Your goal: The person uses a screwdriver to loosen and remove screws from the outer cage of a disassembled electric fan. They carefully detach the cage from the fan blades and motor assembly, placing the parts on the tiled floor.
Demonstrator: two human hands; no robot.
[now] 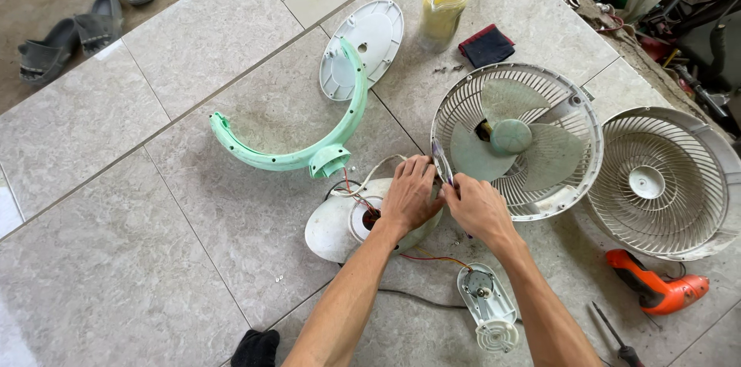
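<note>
My left hand (409, 196) rests on a white fan base housing (332, 230) with red and white wires (356, 196) coming out of it. Right beside it, my right hand (477, 206) grips a thin screwdriver (442, 166) whose clear handle points up between the two hands. Just beyond the hands lies a white fan grille (494, 89) holding a pale green blade (511, 137). A small white motor (488, 307) lies below my forearms, joined to the housing by a red wire.
A green curved bracket (309, 152) and a white oval cover (372, 41) lie to the left on the tiled floor. A second grille (665, 180), an orange drill (658, 287), a black screwdriver (614, 338), a plastic jar (444, 1) and a dark cloth (486, 44) surround them. Sandals (77, 20) lie far left.
</note>
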